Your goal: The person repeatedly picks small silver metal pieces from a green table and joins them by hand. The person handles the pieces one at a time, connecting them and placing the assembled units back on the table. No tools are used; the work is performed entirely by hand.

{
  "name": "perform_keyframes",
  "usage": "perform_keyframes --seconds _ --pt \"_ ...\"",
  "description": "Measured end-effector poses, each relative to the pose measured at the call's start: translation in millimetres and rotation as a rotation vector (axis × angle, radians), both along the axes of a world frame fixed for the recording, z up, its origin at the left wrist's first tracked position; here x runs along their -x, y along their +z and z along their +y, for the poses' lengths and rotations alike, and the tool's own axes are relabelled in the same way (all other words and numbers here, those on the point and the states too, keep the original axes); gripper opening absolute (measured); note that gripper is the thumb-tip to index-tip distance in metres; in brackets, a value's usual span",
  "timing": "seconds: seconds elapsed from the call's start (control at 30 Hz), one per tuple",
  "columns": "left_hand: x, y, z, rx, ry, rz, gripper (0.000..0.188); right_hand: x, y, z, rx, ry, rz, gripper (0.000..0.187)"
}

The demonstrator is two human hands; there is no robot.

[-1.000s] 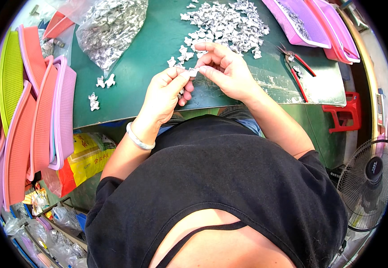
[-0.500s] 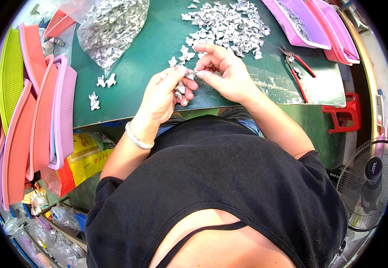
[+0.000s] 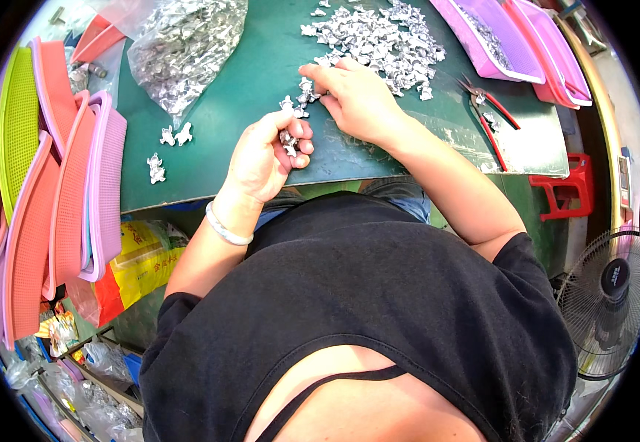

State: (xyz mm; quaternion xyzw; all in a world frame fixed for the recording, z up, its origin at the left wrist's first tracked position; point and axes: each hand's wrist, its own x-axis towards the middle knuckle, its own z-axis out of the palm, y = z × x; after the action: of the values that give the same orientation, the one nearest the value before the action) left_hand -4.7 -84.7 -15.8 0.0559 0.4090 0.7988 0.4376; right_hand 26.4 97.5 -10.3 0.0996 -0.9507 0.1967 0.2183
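Left fingers point(image 3: 306, 146) curled around silvery figurines point(image 3: 288, 143), right fingers point(image 3: 322, 76) beside figurine pile point(image 3: 382, 44), grip indiscernible; yellow bag point(image 3: 142, 274) with printed characters.

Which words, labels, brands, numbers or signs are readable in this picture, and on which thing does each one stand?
Yellow-and-red bag: printed characters on its yellow part; I do not copy them out.
Fan: light lettering on the dark hub, too small to read.
Pale rectangular item at right: any marks too small to tell.
Silver pieces: no lettering that I can make out.
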Motion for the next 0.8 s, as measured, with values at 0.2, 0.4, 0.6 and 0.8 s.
perform_keyframes --seconds 0.2,0.4,0.6,0.8 --pt "-3 8 4 0.142 0.055 0.039 0.019 -4 6 3 0.123 0.071 0.003 0.041" --pt "-4 16 11 0.259 0.055 0.059 0.018 -20 19 -3 0.536 0.164 -0.107 0.044" --pt "-3 13 11 0.270 0.037 0.092 0.016 -26 25 -1 0.585 0.227 -0.142 0.045" --pt "-3 13 8 0.244 0.025 0.059 0.017 -25 10 12 0.141 0.052 -0.056 0.045"
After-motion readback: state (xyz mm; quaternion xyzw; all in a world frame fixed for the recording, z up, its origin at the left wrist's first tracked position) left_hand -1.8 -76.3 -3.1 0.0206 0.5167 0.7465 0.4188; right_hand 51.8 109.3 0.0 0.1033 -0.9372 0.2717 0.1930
